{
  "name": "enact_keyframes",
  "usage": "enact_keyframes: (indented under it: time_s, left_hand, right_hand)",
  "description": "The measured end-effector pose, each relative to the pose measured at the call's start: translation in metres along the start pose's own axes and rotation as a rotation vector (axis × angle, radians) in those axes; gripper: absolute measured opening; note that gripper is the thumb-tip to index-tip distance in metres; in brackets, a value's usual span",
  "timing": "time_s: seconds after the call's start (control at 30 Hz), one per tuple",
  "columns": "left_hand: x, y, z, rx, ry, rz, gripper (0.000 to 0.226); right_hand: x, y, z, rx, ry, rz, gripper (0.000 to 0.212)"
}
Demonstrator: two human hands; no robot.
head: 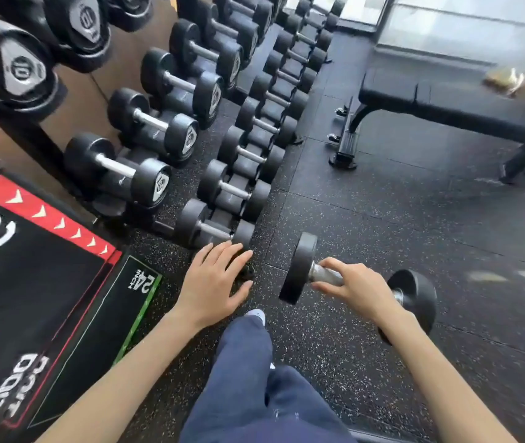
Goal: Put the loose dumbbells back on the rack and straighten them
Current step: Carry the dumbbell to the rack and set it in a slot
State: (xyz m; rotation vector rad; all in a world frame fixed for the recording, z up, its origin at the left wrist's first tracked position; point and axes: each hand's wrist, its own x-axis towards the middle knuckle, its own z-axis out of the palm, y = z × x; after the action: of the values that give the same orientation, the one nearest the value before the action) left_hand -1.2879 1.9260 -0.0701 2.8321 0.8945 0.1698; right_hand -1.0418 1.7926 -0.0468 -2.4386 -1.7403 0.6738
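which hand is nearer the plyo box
Left. The left hand hovers open just right of the plyo box; the right hand is farther right, its grip around the loose dumbbell handle.

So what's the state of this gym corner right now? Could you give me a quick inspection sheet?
Surface: speckled black rubber floor, no spills visible.
Job's things: one loose dumbbell on or just above the floor; racked dumbbells in rows on the rack.
Clutter: plyo box at left; pale object behind the bench, too blurred to name.
Hands: right hand grips the loose dumbbell's handle; left hand open, by the lowest row.
Cables: nothing seen.
Surroundings: black bench, window behind it.
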Motion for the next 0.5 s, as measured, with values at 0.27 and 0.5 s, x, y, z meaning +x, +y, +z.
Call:
enact_keyframes:
  time_s: [0.27, 0.5]
  left_hand:
    - [0.134, -0.011, 0.009, 0.020, 0.014, 0.121, 0.054]
    - [0.265, -0.025, -0.001, 0.000, 0.059, 0.153, 0.053]
  right_hand:
    - [0.068, 0.055, -0.041, 0.024, 0.031, 0.099, 0.049]
    - [0.154, 0.102, -0.107, -0.021, 0.036, 0.122, 0.049]
